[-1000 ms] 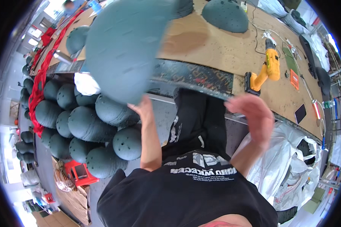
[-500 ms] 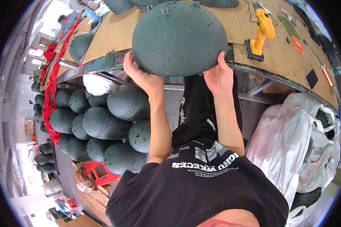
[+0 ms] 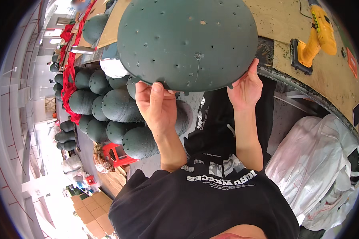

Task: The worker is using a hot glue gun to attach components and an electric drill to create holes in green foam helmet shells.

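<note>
A large dark green plastic dome (image 3: 175, 40), dotted with small holes, is held up before me over the bench's near edge. Small tabs stick out along its lower rim. My left hand (image 3: 157, 105) pinches that rim at the left, thumb on the outer side and fingers partly hidden. At the right end of the rim my right hand (image 3: 246, 87) grips it, its thumb up along the side and the other fingers mostly behind the dome. The hollow inside of the dome is hidden from view.
A yellow cordless drill (image 3: 313, 40) lies on the cardboard-covered bench (image 3: 283, 20) at right. Several stacked green domes (image 3: 121, 105) stand on the floor at left, near a red stool (image 3: 117, 155). White sacks (image 3: 315, 163) bulge at lower right. Red cloth (image 3: 70, 75) hangs along the left.
Both hands have brought the dome closer and tilted it, so its tabbed rim shows at the bottom. My left hand has shifted to a pinch on the rim. The view has turned slightly.
</note>
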### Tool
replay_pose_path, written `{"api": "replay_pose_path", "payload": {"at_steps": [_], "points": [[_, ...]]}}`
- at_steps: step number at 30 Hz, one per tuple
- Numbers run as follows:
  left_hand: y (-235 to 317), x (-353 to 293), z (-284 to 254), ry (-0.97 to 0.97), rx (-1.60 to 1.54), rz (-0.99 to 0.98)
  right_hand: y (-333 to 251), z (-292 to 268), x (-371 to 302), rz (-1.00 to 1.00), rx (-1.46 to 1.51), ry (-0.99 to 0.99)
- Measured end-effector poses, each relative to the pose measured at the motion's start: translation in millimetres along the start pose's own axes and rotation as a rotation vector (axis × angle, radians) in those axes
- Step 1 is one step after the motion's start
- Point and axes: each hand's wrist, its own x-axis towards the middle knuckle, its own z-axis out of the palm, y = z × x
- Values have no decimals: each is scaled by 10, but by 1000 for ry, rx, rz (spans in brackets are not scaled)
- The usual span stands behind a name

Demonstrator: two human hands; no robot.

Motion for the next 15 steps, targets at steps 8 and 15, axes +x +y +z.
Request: {"api": "replay_pose_path", "payload": {"at_steps": [8, 15], "points": [[-156, 104, 168, 80, 67, -1, -168, -34, 20, -41, 118, 55], [-121, 146, 207, 195, 112, -20, -108, 61, 60, -61, 84, 70]]}}
